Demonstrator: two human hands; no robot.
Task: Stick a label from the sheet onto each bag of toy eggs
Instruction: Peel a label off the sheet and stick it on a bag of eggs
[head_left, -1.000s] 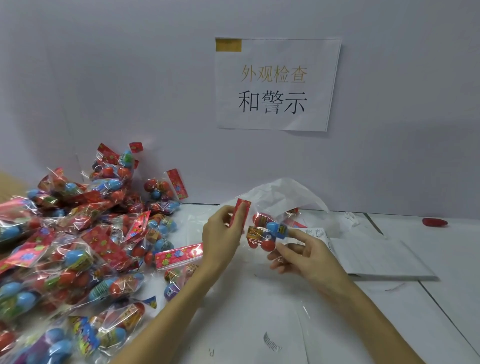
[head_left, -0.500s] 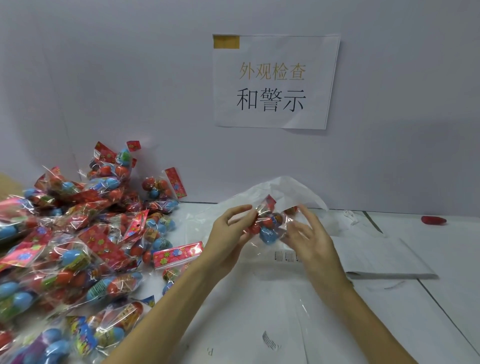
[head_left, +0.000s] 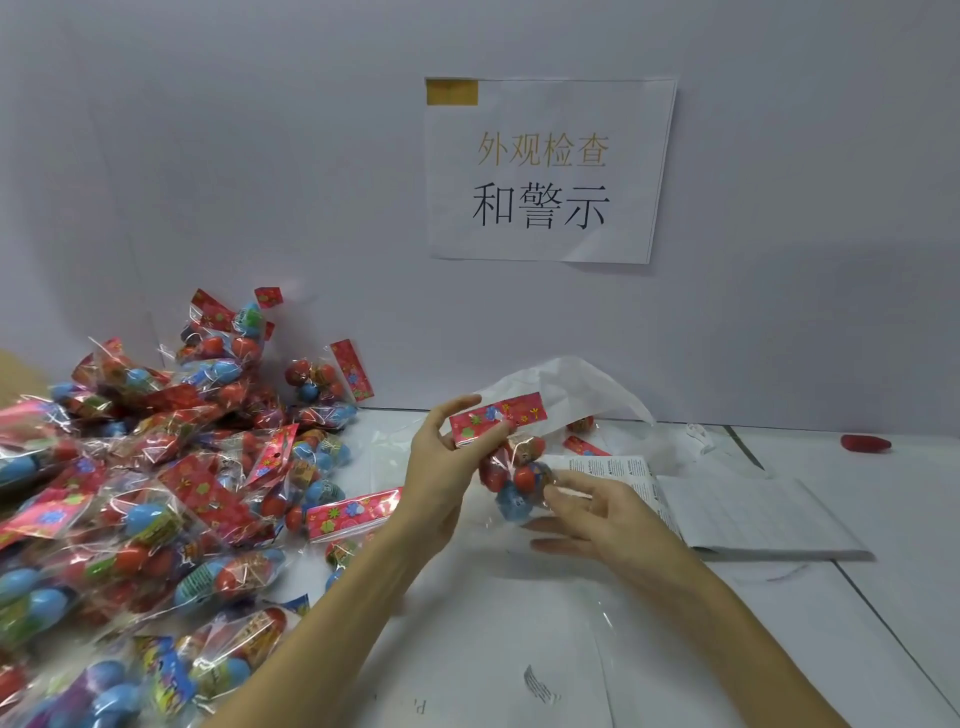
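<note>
**Bag held up by its red header, eggs hanging below**

Your left hand (head_left: 441, 467) pinches the bag of toy eggs (head_left: 511, 467) by its red flowered header card (head_left: 497, 420), thumb on the near face and fingers curled behind the card's left end. The header's long axis runs left to right, tilted so its right end sits a little higher and farther. The bag hangs from it with its long axis running downward, the clear pouch of red and blue eggs pointing toward the table (head_left: 519, 649).

Your right hand (head_left: 597, 512) is just below and to the right of the pouch, fingers loosely spread and mostly straight. Its fingertips touch the lower right side of the bag near the blue egg; it does not grip anything you can make out. The bag is in the air above the table's middle, in front of a crumpled white plastic bag (head_left: 566, 389).

The label sheet (head_left: 737, 509) lies flat on the table right of your hands, its printed left edge just behind your right fingers. A large pile of bagged eggs (head_left: 156, 493) fills the left side, reaching from the near edge to the wall. A paper sign (head_left: 545, 171) with Chinese characters hangs on the far wall, and a small red object (head_left: 865, 443) lies far right on the table.
</note>
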